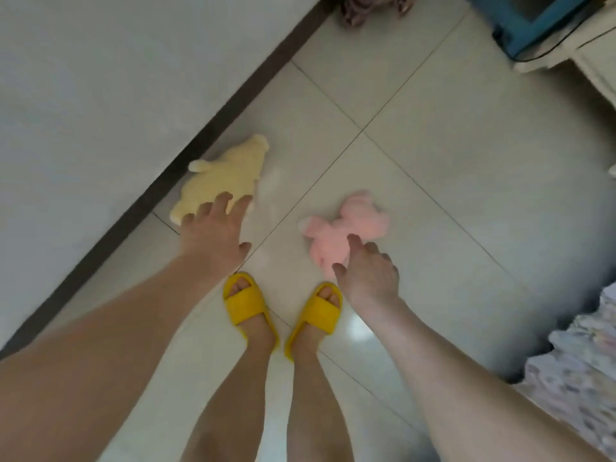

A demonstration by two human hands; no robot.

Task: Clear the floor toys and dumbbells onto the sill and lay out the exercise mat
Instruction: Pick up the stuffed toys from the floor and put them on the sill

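Observation:
A pale yellow plush toy (224, 176) lies on the tiled floor against the dark skirting strip. My left hand (215, 233) is stretched over its near end with fingers spread, fingertips touching or just above the plush. A pink plush toy (346, 233) lies on the floor to the right. My right hand (368, 275) hovers over its near end, fingers apart and curved, holding nothing. No dumbbells or exercise mat show in this view.
My feet in yellow slippers (250, 310) stand just behind the toys. A white wall (100, 95) with dark skirting (206, 131) runs diagonally on the left. A blue stool (530, 25) stands at top right, patterned fabric (580, 378) at lower right.

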